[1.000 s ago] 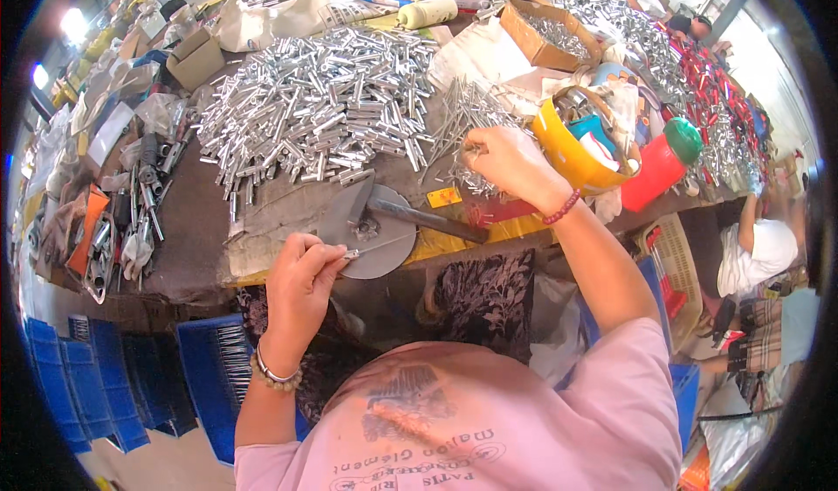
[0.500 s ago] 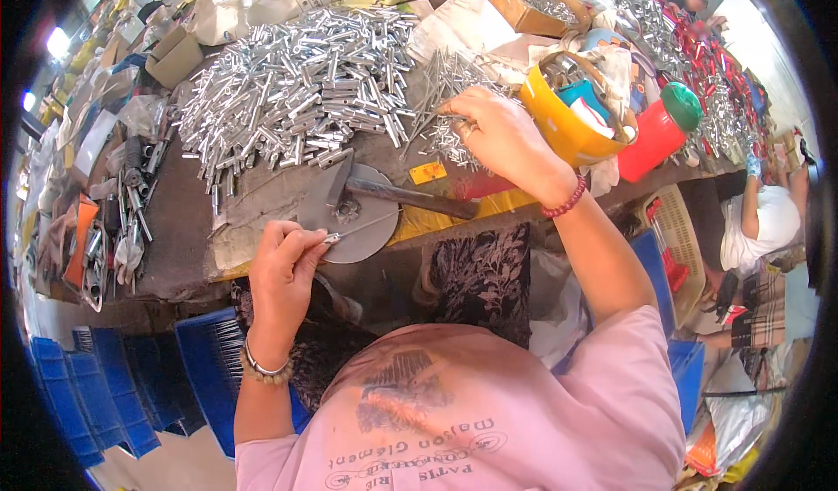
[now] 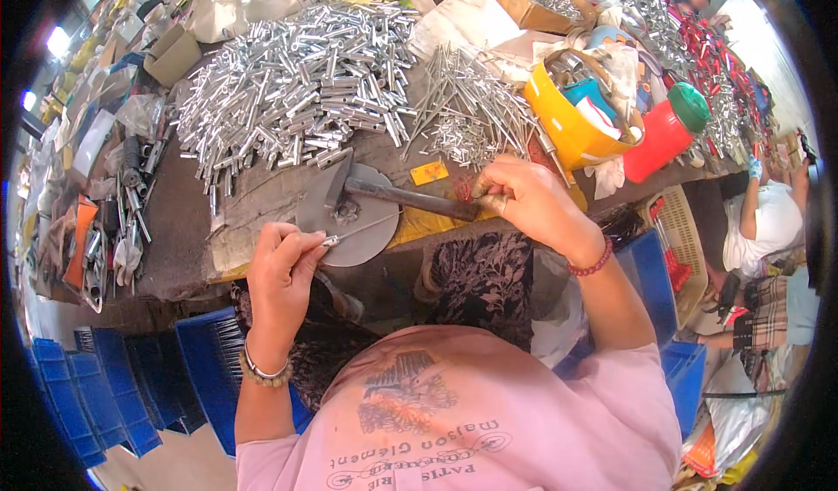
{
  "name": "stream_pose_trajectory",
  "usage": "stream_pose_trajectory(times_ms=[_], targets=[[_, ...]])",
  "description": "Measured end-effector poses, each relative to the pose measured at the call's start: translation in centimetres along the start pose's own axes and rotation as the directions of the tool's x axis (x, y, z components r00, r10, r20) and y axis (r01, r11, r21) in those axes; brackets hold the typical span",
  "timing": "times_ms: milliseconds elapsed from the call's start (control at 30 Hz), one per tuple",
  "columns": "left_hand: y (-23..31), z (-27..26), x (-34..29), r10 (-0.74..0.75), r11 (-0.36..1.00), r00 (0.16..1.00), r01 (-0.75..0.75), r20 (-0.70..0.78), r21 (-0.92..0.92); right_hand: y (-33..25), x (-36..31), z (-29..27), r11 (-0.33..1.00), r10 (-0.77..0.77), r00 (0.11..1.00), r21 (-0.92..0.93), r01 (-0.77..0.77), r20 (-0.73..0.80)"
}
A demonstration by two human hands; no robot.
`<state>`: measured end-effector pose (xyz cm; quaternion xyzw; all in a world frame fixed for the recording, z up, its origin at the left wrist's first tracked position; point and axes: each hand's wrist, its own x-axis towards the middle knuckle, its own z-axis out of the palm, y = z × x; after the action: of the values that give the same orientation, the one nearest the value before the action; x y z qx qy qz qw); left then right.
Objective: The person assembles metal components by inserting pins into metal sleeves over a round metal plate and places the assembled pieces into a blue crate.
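My left hand point(image 3: 284, 268) pinches a small silver metal fitting point(image 3: 331, 240) at the near left edge of a round grey plate point(image 3: 365, 248). A thin metal rod point(image 3: 377, 224) reaches from the fitting across the plate. A hammer point(image 3: 410, 199) lies with its head on the plate, its dark handle pointing right. Just beyond the handle's end is my right hand point(image 3: 537, 205), its thumb and fingers pressed together; whatever they hold is too small to make out. Behind it lies a heap of thin rods and small pins point(image 3: 471, 111). A big pile of short silver tubes point(image 3: 297, 89) covers the table's middle.
A yellow cut-open container point(image 3: 567, 137) and a red jar with a green lid point(image 3: 659, 146) stand on the right. At the back sits a cardboard box of small parts point(image 3: 537, 2). Blue crates point(image 3: 209, 373) are below the table. Another person point(image 3: 759, 225) sits at far right.
My right hand has come from the heap of rods and pins toward me and a little right, near the hammer handle's end. My left hand has stayed in place with the fitting.
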<state>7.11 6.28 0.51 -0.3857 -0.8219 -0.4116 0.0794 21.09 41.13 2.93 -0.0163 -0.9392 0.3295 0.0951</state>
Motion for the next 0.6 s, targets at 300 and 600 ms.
stream_pose_trajectory(times_ms=[300, 600], targets=[[0.2, 0.0, 0.0, 0.014, 1.000, 1.000, -0.014, -0.010, -0.003, 0.0, 3.0, 0.5, 0.948, -0.167, 0.982, -0.289, 0.136, -0.085], [-0.1, 0.1, 0.0, 0.018, 1.000, 1.000, -0.018, -0.010, 0.013, 0.2, 2.6, -1.0, 0.995, -0.040, 0.989, -0.100, 0.026, -0.143]])
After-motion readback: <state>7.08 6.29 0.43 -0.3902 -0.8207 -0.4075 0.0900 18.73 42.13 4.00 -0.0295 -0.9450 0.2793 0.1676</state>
